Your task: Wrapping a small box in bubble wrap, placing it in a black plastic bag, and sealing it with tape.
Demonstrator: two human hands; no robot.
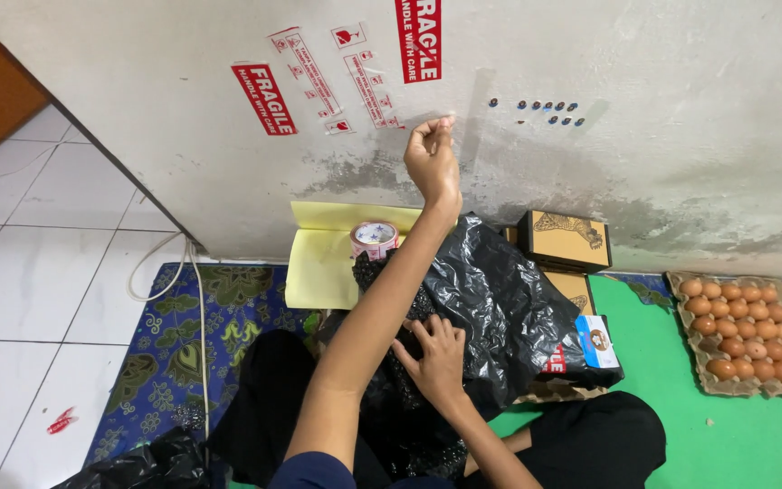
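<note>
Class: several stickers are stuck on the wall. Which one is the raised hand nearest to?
The clear strip with small red symbols, just left of the left hand.

head camera looks down, close, facing wall (681,136).

tape roll (374,239) behind bag (491,299), eggs (748,330) right

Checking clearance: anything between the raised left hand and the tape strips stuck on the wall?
Nothing visible. The left hand is up at the wall, fingertips pinched right at the end of a clear tape strip. The right hand rests lower on the black-wrapped parcel.
</note>
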